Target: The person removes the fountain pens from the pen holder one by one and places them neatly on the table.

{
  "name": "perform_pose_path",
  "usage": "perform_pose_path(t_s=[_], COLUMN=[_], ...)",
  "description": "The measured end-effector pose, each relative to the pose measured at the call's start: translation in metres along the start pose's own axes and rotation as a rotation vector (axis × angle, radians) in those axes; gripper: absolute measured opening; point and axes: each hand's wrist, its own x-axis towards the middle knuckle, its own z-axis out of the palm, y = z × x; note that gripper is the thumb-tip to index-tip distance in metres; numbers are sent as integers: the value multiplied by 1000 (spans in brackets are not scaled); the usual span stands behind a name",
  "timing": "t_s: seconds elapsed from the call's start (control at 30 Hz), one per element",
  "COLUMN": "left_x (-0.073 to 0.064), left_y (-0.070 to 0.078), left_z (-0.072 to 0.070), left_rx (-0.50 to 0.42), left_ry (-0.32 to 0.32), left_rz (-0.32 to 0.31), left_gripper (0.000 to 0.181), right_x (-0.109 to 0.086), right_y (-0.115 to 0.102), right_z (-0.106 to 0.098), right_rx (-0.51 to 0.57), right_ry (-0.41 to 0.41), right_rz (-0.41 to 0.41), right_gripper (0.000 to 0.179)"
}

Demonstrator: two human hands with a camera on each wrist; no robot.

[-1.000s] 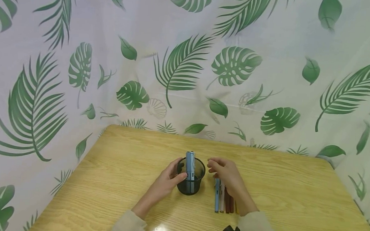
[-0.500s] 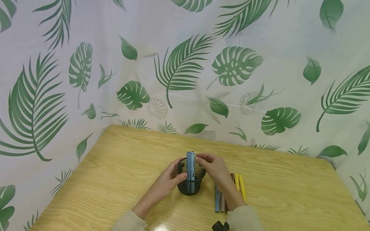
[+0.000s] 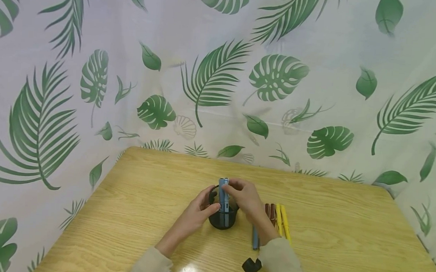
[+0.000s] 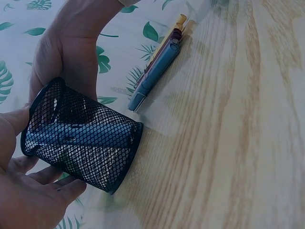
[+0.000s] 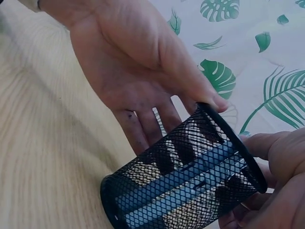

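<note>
A black mesh pen holder (image 3: 221, 223) stands upright on the wooden table, with two blue pens (image 3: 222, 200) leaning together inside it. My left hand (image 3: 195, 213) grips the holder from the left, thumb at the rim and fingers round the far side, as the right wrist view shows. On the other side my right hand (image 3: 247, 200) reaches over the rim, its thumb and fingers pinching at the upper end of the pens. Through the mesh in the right wrist view, both pens (image 5: 181, 183) show side by side.
Right of the holder lies a row of pens: a blue pen (image 3: 255, 238), dark red pens (image 3: 270, 211) and yellow pens (image 3: 283, 219), partly covered by my right forearm. A leaf-patterned cloth (image 3: 220, 82) hangs behind the table (image 3: 156, 178).
My right hand has moved left from above the row of pens to the blue pens' tops in the holder. The left hand has kept its grip on the holder.
</note>
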Motion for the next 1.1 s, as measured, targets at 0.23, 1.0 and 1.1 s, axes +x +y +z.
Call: perform_pose_path(t_s=[0.23,1.0,1.1], left_x=[1,0,0], left_y=[-1,-1,0], left_z=[0,1,2], left_rx=[-10,-13,-5], left_ry=[-3,5,13], left_rz=[9,23,21], left_gripper=[70,70,68], right_x=[-4,-33,-37], right_y=[1,0,0], right_z=[-2,-46,-54], right_rx=[4,102,125], right_ry=[34,131,148], right_rz=[-11,2,4], right_gripper=[27,35,37])
